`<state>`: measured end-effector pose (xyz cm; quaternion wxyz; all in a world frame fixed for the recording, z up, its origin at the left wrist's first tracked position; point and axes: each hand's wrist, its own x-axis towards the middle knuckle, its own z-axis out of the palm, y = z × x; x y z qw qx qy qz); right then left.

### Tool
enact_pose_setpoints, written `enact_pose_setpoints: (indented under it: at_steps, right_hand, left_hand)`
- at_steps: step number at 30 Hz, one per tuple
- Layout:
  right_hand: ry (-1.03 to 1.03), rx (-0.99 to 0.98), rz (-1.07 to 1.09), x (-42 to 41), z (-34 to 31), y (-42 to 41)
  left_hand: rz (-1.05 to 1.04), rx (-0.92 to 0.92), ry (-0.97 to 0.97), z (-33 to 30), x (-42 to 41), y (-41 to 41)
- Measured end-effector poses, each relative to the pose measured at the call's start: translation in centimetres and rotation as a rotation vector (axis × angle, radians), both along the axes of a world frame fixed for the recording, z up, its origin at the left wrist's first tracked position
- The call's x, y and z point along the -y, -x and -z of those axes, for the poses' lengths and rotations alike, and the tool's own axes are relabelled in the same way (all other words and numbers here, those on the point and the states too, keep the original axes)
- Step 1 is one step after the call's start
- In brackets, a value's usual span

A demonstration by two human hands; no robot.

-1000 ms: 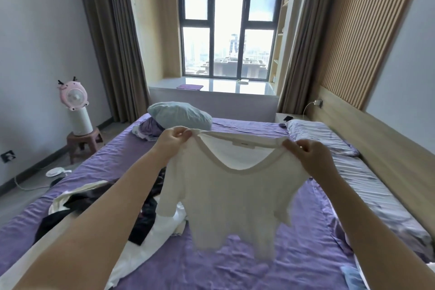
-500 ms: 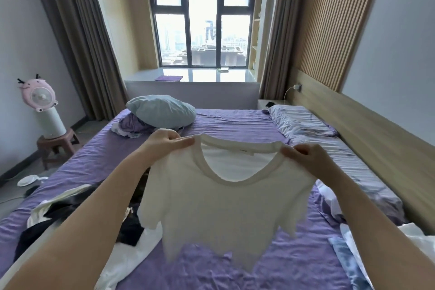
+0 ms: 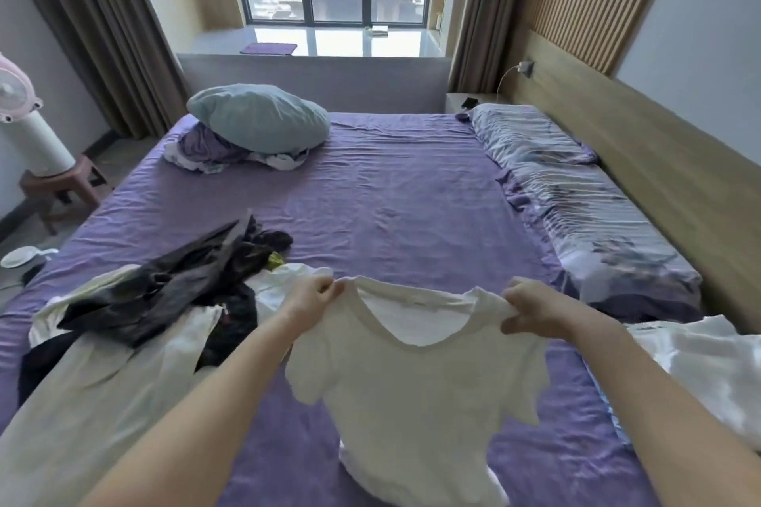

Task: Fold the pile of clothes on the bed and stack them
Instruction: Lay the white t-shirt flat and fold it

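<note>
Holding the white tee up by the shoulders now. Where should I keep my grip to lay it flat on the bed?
Keep pinching the white T-shirt at both shoulder seams, left hand and right hand either side of the collar, from above. It hangs open and even there, hem near the purple sheet, so it should lower flat.

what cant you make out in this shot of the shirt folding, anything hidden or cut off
- Head view: the white t-shirt has its hem cut off by the bottom edge. The left hand and right hand cover its shoulders.
- Pile of clothes: how many garments cannot be told, since they overlap.
- Fan: cut by the left edge.
- White fabric at right: cut by the right edge.
</note>
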<state>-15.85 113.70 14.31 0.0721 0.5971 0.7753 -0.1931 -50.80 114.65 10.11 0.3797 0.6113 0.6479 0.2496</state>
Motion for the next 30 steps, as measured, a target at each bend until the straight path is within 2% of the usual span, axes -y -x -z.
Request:
enact_pose_setpoints:
  at_steps: [2, 5, 13, 17, 19, 22, 26, 30]
  right_hand:
    - [0.026, 0.016, 0.078, -0.4, 3.5, -0.9]
    - [0.064, -0.101, 0.221, -0.9, 8.3, -2.4]
    - [0.1, -0.422, 0.459, -5.5, 19.2, -4.4]
    - [0.146, -0.559, 0.564, -9.3, 22.8, -5.0]
    - [0.167, -0.603, 0.596, -10.9, 24.3, -5.1]
    - [0.126, -0.578, 0.654, -13.0, 27.0, -4.9]
    - [0.025, -0.475, 0.774, -15.5, 30.8, -4.4]
    - [-0.037, -0.443, 0.756, -17.7, 34.3, -3.8]
  left_hand:
    - [-0.031, 0.016, 0.042, 3.4, -0.2, -0.4]
    - [-0.049, 0.035, 0.092, 7.5, -0.9, -1.6]
    - [-0.214, -0.156, 0.255, 16.8, -3.8, -6.1]
    - [-0.269, -0.202, 0.268, 19.6, -6.5, -7.6]
    - [-0.248, -0.282, 0.243, 20.7, -8.0, -7.9]
    - [-0.214, -0.383, 0.164, 22.6, -10.7, -8.0]
    - [-0.222, -0.343, 0.144, 26.0, -15.5, -8.5]
    - [-0.184, -0.368, 0.155, 29.8, -19.8, -9.2]
